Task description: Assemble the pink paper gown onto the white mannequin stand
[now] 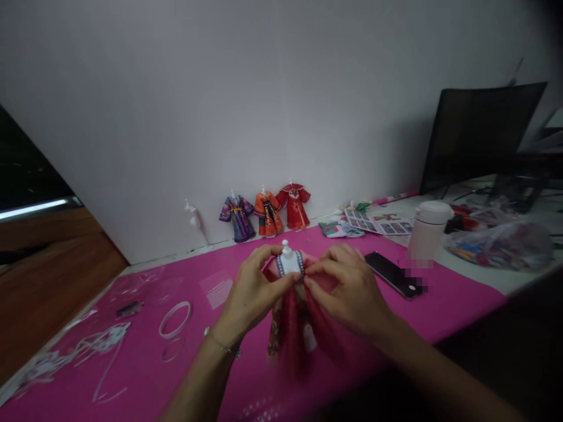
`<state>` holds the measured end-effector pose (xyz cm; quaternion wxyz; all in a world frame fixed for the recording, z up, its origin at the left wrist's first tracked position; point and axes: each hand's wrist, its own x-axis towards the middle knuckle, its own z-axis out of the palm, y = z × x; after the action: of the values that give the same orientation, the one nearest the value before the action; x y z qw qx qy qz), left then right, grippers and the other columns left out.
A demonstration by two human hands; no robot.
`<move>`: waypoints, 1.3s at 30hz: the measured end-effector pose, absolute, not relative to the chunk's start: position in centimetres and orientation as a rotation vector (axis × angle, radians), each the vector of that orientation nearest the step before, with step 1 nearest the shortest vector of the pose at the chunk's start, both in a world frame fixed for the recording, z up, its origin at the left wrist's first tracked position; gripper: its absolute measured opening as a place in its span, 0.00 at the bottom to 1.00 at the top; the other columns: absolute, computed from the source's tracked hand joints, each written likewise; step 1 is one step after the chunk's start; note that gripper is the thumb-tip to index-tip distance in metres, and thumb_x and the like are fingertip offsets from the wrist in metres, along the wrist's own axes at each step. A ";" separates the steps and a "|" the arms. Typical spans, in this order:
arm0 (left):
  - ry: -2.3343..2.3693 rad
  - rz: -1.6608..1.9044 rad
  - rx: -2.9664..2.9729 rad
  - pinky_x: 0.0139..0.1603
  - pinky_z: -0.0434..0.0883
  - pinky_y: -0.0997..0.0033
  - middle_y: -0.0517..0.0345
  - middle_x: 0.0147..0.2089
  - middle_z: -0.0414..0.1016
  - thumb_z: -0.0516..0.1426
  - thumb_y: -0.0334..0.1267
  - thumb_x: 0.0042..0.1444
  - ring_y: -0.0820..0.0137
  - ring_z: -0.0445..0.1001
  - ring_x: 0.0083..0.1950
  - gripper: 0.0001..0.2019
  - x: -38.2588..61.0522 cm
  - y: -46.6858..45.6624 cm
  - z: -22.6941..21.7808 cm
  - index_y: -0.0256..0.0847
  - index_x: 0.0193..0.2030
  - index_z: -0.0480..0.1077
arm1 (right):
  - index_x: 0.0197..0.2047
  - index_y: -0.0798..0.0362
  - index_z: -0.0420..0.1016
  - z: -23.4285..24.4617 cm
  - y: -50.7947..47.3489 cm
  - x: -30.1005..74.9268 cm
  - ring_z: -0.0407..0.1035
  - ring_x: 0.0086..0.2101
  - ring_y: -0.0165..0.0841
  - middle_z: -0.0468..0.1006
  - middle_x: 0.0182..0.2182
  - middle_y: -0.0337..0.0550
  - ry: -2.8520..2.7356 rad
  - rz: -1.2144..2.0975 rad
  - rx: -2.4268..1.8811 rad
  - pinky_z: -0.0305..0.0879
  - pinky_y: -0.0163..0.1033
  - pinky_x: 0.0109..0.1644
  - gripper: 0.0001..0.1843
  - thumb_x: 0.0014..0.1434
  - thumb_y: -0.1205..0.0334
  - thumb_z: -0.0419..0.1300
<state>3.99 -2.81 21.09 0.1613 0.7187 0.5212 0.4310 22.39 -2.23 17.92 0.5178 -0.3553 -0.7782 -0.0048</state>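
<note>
The red dress (295, 328) blurs toward its hem; the left hand (259, 287) and right hand (349, 287) partly hide the white doll form (290, 262); printed sheets (363, 221) are too small to read; the phone (389, 272) is partly pixelated.

- L hand (253, 290): bare, slim fingers, slender thumb.
- L wrist (229, 334): 1 thin bracelet (220, 347), fine chain or cord, can't tell which.
- Bracelet has sm. pale bead (206, 332) at outer side of wrist, + tiny charm (238, 354) at other side, approx. silvery; charm's exact shape too sm. to tell.
- L forearm (196, 378): bare btwn bracelet & bottom edge of view.
- R hand (349, 290): bare too, fingers slim, same build as L.
- R forearm (431, 366): bare, slim, visible to bottom edge.
- Nails: too blurry for detail.
</note>
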 end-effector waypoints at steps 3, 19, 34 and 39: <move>1.447 1.180 1.904 0.22 0.63 0.76 0.65 0.27 0.73 0.65 0.42 0.48 0.74 0.66 0.22 0.17 4.4 -3.1 21.6 0.42 0.44 0.70 | 0.31 0.51 0.80 18.0 -2.3 22.4 0.64 0.35 0.39 0.70 0.28 0.41 -1.870 -0.037 -0.880 0.55 0.44 0.39 0.02 0.56 0.65 0.65; 1.415 1.184 1.839 0.26 0.66 0.74 0.65 0.28 0.75 0.63 0.36 0.46 0.70 0.72 0.27 0.12 5.2 -3.0 22.4 0.42 0.38 0.69 | 0.25 0.51 0.73 18.2 -2.5 21.2 0.65 0.34 0.39 0.69 0.26 0.39 -1.797 -0.027 -1.028 0.55 0.44 0.40 0.06 0.52 0.68 0.63; 1.355 1.208 1.734 0.32 0.67 0.73 0.65 0.31 0.74 0.63 0.35 0.44 0.72 0.72 0.31 0.12 5.2 -2.9 22.6 0.41 0.35 0.66 | 0.23 0.52 0.70 18.1 -2.5 20.8 0.64 0.32 0.36 0.71 0.26 0.39 -1.754 -0.022 -0.929 0.56 0.42 0.38 0.08 0.51 0.71 0.60; 1.303 1.243 1.736 0.31 0.66 0.73 0.66 0.30 0.71 0.63 0.34 0.45 0.72 0.70 0.30 0.12 5.2 -2.6 22.2 0.42 0.34 0.64 | 0.23 0.52 0.70 18.1 -2.5 20.7 0.64 0.32 0.36 0.71 0.26 0.39 -1.761 -0.031 -0.912 0.57 0.43 0.39 0.08 0.52 0.70 0.60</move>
<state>5.18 -2.62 22.21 0.3148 0.6588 0.4944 0.4717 20.69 -2.54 18.09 0.5473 -0.3847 -0.7432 -0.0131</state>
